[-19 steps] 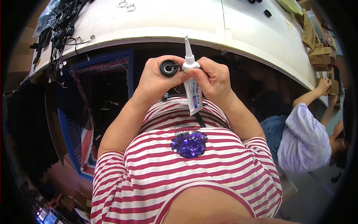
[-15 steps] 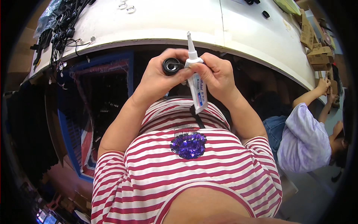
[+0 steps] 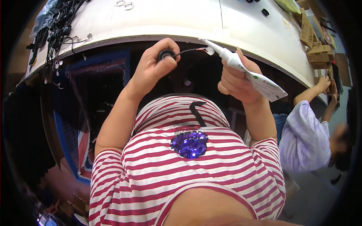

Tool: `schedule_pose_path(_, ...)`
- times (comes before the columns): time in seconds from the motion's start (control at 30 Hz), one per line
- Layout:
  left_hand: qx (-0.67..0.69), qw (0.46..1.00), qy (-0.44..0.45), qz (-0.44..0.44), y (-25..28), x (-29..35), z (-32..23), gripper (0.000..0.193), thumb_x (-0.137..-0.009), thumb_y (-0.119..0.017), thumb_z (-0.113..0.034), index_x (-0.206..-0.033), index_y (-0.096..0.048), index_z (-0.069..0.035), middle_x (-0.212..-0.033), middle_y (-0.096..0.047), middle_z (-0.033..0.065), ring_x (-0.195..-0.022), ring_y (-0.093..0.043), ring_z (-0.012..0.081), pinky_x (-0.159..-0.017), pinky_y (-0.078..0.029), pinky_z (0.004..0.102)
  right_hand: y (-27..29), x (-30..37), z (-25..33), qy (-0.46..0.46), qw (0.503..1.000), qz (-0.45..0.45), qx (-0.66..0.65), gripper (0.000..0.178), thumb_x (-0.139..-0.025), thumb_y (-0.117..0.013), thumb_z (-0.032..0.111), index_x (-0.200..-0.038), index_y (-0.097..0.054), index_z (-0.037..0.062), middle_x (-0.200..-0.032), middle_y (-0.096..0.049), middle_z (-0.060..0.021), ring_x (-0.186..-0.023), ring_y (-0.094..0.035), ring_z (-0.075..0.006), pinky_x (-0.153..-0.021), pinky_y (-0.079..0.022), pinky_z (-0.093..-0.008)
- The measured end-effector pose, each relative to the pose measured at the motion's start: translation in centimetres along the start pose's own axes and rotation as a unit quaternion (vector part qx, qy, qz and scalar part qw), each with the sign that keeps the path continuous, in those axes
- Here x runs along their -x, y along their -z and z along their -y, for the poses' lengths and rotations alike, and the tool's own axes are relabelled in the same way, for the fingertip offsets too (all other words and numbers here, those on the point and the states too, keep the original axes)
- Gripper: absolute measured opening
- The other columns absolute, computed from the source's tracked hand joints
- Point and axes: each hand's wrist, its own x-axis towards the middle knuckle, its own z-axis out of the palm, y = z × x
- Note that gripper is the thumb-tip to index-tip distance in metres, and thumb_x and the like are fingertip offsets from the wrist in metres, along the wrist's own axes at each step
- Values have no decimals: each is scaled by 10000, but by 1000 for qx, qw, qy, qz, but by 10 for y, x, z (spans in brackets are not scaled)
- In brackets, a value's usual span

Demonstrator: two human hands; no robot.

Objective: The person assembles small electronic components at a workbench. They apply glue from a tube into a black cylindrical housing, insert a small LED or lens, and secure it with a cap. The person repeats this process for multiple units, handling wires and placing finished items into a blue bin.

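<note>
My left hand (image 3: 155, 69) grips a small black round part (image 3: 164, 55) just below the white table's front edge. A thin black wire (image 3: 188, 50) with red ends runs from that part to the right. My right hand (image 3: 237, 81) holds a white glue tube (image 3: 249, 71), tilted so its pointed nozzle aims left and meets the wire's end. The two hands are a short way apart, level with each other, above my red and white striped shirt.
The white table (image 3: 181, 19) curves across the top, with a heap of black cables (image 3: 56, 26) at its far left and two metal rings (image 3: 125, 4) near the top. Cardboard boxes (image 3: 316, 41) stand at the right, where another person in a pale shirt (image 3: 305, 135) reaches toward them.
My hands have moved apart. The tube has tipped from upright to lying sideways with its nozzle pointing left, and the wire is now stretched between part and nozzle.
</note>
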Motion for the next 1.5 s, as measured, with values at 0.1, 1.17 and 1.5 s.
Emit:
schedule_pose_path(0.1,54,998,13,10,4,-2,-1,486,-819,-471,-519,-762,-488,-36,-670,-418,0,-623,-355,87,-589,-268,225,-3,-1,-1,-33,997,45,-52,445,-970,-276,349,-629,-428,106,-427,-381,29,-366,-268,-68,-440,-272,-240)
schedule_pose_path(1.17,-191,981,-10,-8,-2,0,10,123,-648,-611,-49,-733,-526,-25,-549,-407,33,-510,-365,98,-488,-334,230,-23,-23,-25,-116,967,-182,132,321,-916,-472,299,-781,-570,26,-489,-423,40,-389,-317,-43,-375,-244,-202)
schedule_pose_path(1.5,-187,982,13,-24,0,-3,11,143,-629,-630,-47,-723,-522,-36,-553,-426,17,-520,-387,82,-497,-341,224,-33,-37,-4,-200,928,-214,229,286,-893,-530,279,-767,-589,28,-497,-425,46,-369,-288,-6,-343,-182,-161)
